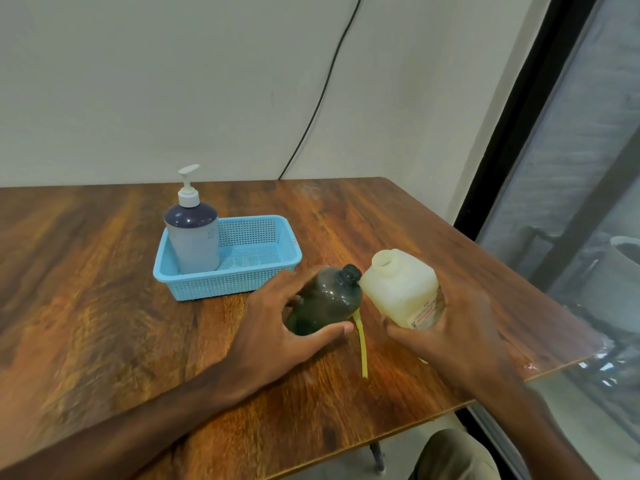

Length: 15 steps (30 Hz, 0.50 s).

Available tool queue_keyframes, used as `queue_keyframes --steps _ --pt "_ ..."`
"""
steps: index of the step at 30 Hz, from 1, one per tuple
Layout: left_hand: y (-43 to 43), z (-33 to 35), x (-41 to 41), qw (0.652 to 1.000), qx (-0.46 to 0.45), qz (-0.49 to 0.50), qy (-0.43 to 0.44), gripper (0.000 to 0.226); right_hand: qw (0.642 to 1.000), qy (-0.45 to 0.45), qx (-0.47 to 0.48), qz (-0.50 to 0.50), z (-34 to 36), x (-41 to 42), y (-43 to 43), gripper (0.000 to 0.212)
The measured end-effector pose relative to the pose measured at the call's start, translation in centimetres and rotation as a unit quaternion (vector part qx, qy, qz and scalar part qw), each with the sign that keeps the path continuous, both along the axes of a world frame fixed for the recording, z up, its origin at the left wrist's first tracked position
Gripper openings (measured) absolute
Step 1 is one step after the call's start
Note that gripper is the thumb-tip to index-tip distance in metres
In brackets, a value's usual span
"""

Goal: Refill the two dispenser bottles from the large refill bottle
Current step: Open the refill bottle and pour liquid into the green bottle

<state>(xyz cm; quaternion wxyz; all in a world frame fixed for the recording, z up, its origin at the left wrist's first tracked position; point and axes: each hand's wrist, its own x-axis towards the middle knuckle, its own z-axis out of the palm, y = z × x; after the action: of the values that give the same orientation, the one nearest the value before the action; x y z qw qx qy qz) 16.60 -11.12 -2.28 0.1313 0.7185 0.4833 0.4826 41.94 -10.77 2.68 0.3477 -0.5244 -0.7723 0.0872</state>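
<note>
My left hand point(277, 327) grips a dark translucent dispenser bottle point(325, 299) with no cap, its open neck tilted up and to the right. My right hand point(446, 327) holds the pale cream refill bottle point(401, 285), also uncapped, with its mouth close to the dark bottle's neck. A yellow pump tube point(363, 348) lies on the wooden table point(104, 306) below the two bottles. The second dispenser bottle point(194, 233), grey-blue with a white pump head, stands upright in the left end of a light blue basket point(263, 271).
The table's right edge point(502, 382) runs close beside my right arm, with a dark-framed window past it. A black cable hangs down the wall behind the table. My knee shows below the table's front corner.
</note>
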Motion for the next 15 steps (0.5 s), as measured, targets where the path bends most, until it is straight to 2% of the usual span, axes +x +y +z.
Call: queue_keyframes --steps 4,15 --pt "0.1 -0.2 -0.2 1.000 0.000 0.010 0.025 0.080 1.000 -0.018 -0.004 0.009 0.3 0.4 0.1 0.086" --pt "0.0 0.3 -0.7 0.999 -0.002 0.005 0.049 0.080 0.997 -0.073 -0.031 0.013 0.7 1.2 0.3 0.092"
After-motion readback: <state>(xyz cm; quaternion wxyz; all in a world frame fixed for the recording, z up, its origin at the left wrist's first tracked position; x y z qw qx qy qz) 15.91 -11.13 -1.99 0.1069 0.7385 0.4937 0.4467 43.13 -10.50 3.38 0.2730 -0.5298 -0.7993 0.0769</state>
